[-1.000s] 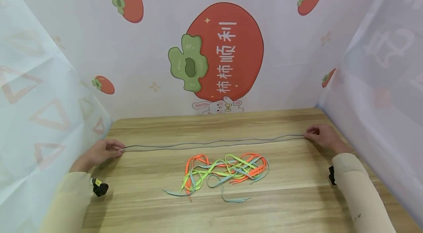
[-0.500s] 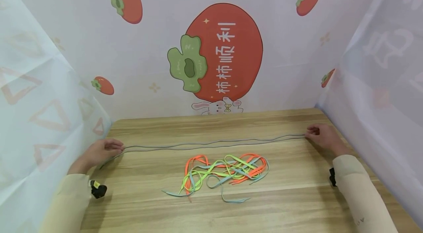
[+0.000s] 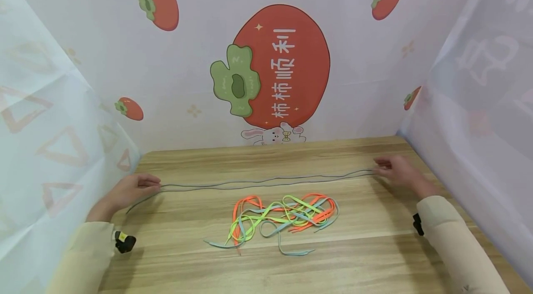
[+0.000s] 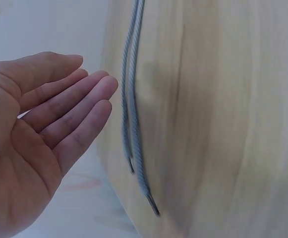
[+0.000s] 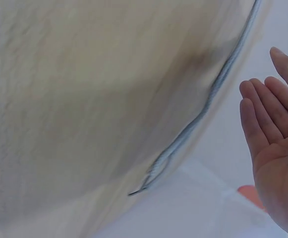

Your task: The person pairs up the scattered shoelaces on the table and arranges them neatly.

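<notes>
While the grey lace strands point(image 4: 136, 124) lie lengthwise across the wooden table point(image 3: 266, 275), the left hand point(image 3: 131, 190) and right hand point(image 3: 399, 172) hover wide apart by opposite ends, thumbs parted from relaxed fingers, gripping nothing; nearer the person sit tangled coloured laces point(image 3: 322, 216).

Your two grey-blue strands point(image 4: 137, 148) lay stretched side to side across the wooden table point(image 3: 187, 257) – roped texture, kinda wavy, nearly parallel with a slim gap between. Dark tips showed at the left end, staggered, just beside your left hand point(image 3: 130, 189); the other end sat near your right hand point(image 3: 399, 172).
</notes>
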